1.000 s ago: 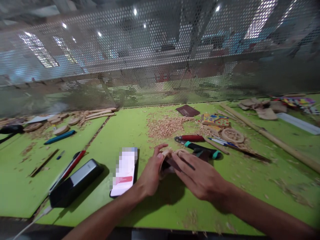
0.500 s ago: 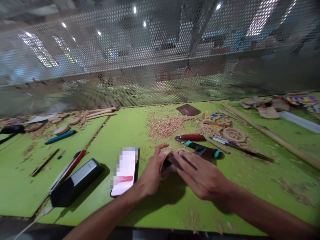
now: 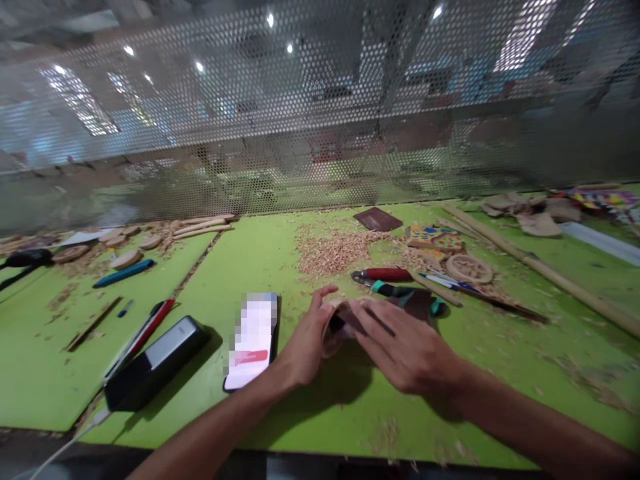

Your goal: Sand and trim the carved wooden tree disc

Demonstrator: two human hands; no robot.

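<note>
Near the front middle of the green table, my left hand (image 3: 304, 340) is closed round the left side of a pale wooden piece (image 3: 330, 341) with a hollow, held just over the surface. My right hand (image 3: 407, 347) presses a dark brown sheet (image 3: 419, 305), which looks like sandpaper, against the piece from the right, fingers together. The sheet's far end sticks out beyond my right fingers. My fingers hide most of the wooden piece. A phone (image 3: 253, 343) with a lit screen lies left of my left hand.
Red-handled pliers (image 3: 385, 274), a green-and-black tool (image 3: 383, 289) and wood shavings (image 3: 333, 252) lie beyond my hands. A black device (image 3: 157, 363) stands left. A long stick (image 3: 550, 273) crosses the right side. Perforated metal mesh (image 3: 310, 133) rises behind the table.
The brown sheet shows more beyond my right fingers, covering part of the green-and-black tool. My right hand has shifted slightly. My left hand keeps its hold on the wooden piece.
</note>
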